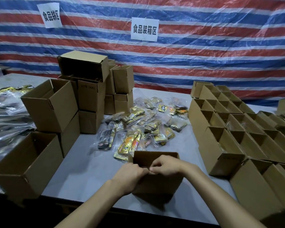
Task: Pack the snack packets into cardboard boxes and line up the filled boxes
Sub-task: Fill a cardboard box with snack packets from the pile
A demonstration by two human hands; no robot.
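While both hands meet at its near rim, an open cardboard box stands upright on the grey table, close to the front edge and just ahead of the person. The left hand curls its fingers over the near top edge of that box, and the right hand does the same beside it, fingertips touching the left hand's; both pinch the rim or a flap folded there, and which of the two cannot be told. What lies inside the box is hidden in shadow. Just behind it, a loose pile of snack packets in gold, orange and black wrappers spreads over the middle of the table, the nearest ones touching the box's far wall. To the right, rows of open boxes stand side by side with their walls touching, their contents mostly too dark to read. To the left rises a stack of empty boxes, some tipped on their sides, with a large open box at the near left corner. Further left lie clear bags of dark packets. Behind everything hangs a red, white and blue striped tarp bearing white paper signs.
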